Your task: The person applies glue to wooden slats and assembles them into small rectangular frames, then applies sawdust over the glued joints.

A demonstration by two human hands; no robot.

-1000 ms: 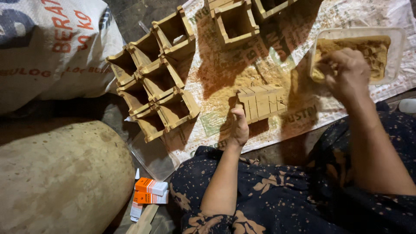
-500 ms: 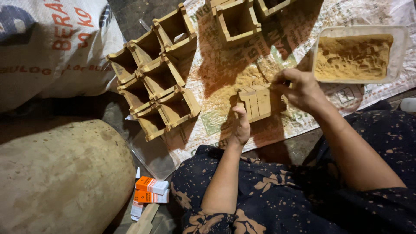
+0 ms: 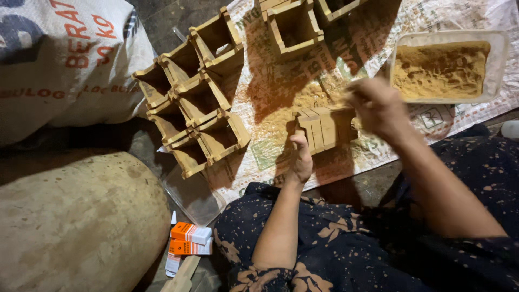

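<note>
Filling the lower left of the frame: a large rounded tan sack (image 3: pixel 70 227), mottled and dusty. Above it, in the upper left corner, a big white woven sack with red and blue print (image 3: pixel 59 59). Spread across the upper right and centre, a printed white woven sheet (image 3: pixel 270 146), dusted with brown powder around the middle. Along the bottom right, a dark floral-patterned garment (image 3: pixel 346 243) over the lap.

Left of centre, on the edge of the sheet, a cluster of open-topped square wooden moulds (image 3: pixel 192 103), packed side by side and touching. At the top centre, two more such wooden boxes (image 3: pixel 294 27), partly cut by the frame edge. In the upper right, a shallow clear plastic tray of brown powder (image 3: pixel 500 65), well apart from the cluster.

In the centre, a small slatted wooden block mould (image 3: pixel 327 127), lying on the sheet among the spilled powder. At its lower left corner, the left hand (image 3: pixel 300 159), fingers curled and pressed against the block's side. Just above its right end, the right hand (image 3: pixel 378 105), blurred, fingers bunched together; cannot tell whether anything is pinched in them.

Below the cluster, a flat clear plastic lid (image 3: pixel 194 194). At the bottom left of centre, two small orange-and-white cardboard boxes (image 3: pixel 189 239), stacked.
</note>
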